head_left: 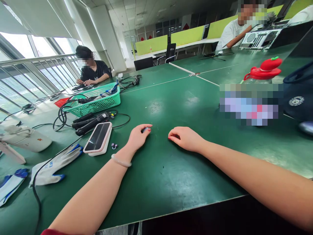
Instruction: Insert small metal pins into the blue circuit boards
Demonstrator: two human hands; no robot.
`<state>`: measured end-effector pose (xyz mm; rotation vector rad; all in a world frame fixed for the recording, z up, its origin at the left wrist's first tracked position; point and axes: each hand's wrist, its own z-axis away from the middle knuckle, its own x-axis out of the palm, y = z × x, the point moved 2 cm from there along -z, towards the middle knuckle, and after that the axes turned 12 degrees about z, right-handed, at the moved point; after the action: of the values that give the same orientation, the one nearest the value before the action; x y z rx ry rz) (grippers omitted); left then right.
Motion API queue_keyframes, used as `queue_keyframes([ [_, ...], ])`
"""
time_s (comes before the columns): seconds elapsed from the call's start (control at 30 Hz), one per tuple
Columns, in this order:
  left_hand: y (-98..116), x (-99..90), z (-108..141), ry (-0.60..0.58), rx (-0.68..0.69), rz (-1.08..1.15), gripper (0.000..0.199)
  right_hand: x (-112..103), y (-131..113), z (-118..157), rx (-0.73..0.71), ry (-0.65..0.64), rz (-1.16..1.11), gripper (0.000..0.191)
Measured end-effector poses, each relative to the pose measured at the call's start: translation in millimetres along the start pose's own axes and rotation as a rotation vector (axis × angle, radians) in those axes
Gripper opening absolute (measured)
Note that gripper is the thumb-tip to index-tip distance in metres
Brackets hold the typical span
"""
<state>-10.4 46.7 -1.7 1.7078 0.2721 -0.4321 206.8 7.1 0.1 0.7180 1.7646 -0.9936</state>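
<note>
My left hand (138, 138), with a pale bangle (121, 161) on the wrist, rests on the green table (156, 176). Its index finger points forward, the thumb lies close under it, and a small bluish bit shows between them, too small to name. Across a short gap, my right hand (184, 137) lies on its side with fingers curled toward the thumb; nothing shows in them. Nearest to the left hand are several small shiny dark pieces (114, 146) and a phone (99, 138) in a pale pink case, lying on another pale flat thing.
Left stand a green basket (100, 106) of cables, black handheld devices (93, 123), work gloves (53, 166) and a white container (29, 138). At right are a red-lidded bottle (262, 71) and a dark bag (298, 85). Two people sit across the table, one near a computer case (259, 39).
</note>
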Motion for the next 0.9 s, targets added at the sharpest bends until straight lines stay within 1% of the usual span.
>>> queue_keyframes([
  [0.07, 12.6, 17.3, 10.4, -0.145, 0.033, 0.132, 0.029, 1.5, 1.3, -0.7, 0.004, -0.010, 0.012, 0.013],
  [0.13, 22.2, 28.6, 20.0, -0.213, 0.029, 0.248, 0.030, 2.2, 3.0, -0.9, 0.016, -0.005, 0.021, 0.012],
  [0.2, 27.7, 33.4, 26.1, -0.223, 0.029, 0.300, 0.029, 2.3, 3.8, -0.6, 0.021, 0.001, 0.027, 0.013],
  [0.3, 29.2, 34.5, 28.5, -0.221, -0.003, 0.359, 0.028, 2.6, 2.7, 0.1, 0.006, -0.007, 0.027, 0.021],
  [0.43, 28.0, 35.9, 26.4, -0.289, -0.029, 0.518, 0.030, 4.0, 0.7, 0.8, -0.007, -0.010, 0.036, 0.030],
  [0.5, 26.9, 35.3, 24.7, -0.272, -0.023, 0.545, 0.031, 5.4, 0.8, 0.6, -0.001, -0.004, 0.058, 0.032],
  [0.57, 25.0, 33.8, 23.0, -0.227, -0.024, 0.522, 0.029, 7.3, 1.2, 0.1, 0.012, -0.005, 0.082, 0.032],
  [0.77, 19.2, 31.8, 20.3, -0.149, -0.024, 0.335, 0.027, 11.4, 0.1, -3.1, 0.038, 0.024, 0.119, 0.026],
  [0.9, 15.8, 32.0, 19.8, -0.105, -0.020, 0.251, 0.024, 8.6, -2.0, -3.3, 0.053, 0.019, 0.097, 0.019],
])
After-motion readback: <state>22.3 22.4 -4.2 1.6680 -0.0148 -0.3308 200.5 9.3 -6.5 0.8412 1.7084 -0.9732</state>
